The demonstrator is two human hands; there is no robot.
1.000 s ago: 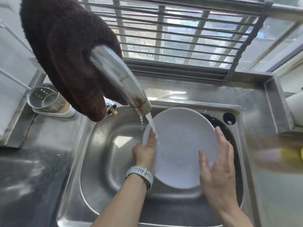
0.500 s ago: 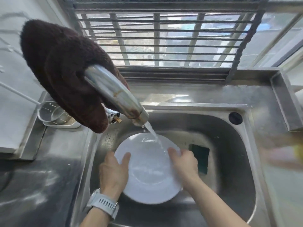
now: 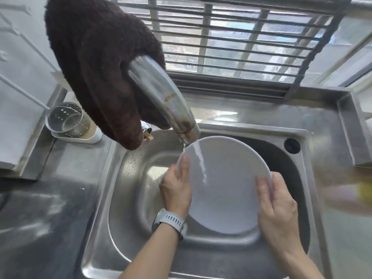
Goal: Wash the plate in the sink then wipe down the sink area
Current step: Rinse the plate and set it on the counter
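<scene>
Tilting back up on edge, the plate (image 3: 225,184) now faces the camera w/ the stream hitting its upper left; half a sec ago it lay flatter and lower in the basin, both hands over its rim. So rinsing goes on, prob. swapping faces, and wiping hasn't begun.

Left hand (image 3: 177,188) grasps the plate's rim at 9 o'clock, fingers laid up the edge; right hand (image 3: 275,200) grasps the rim at 4 o'clock, thumb on the face. The plate is over the sink (image 3: 124,198), right of center.

Plate: round, pale matte white, smooth, shallow. Sink: brushed steel, rounded corners, glare at 10 o'clock, dark overflow hole (image 3: 292,145) at 2 o'clock. Faucet (image 3: 163,101): curved chrome w/ brown staining near the spout. A dark brown fluffy cloth (image 3: 96,63) drapes over it at 11 o'clock, likely for the wipe-down. Perforated metal cup (image 3: 67,119) on the counter at 9.
</scene>
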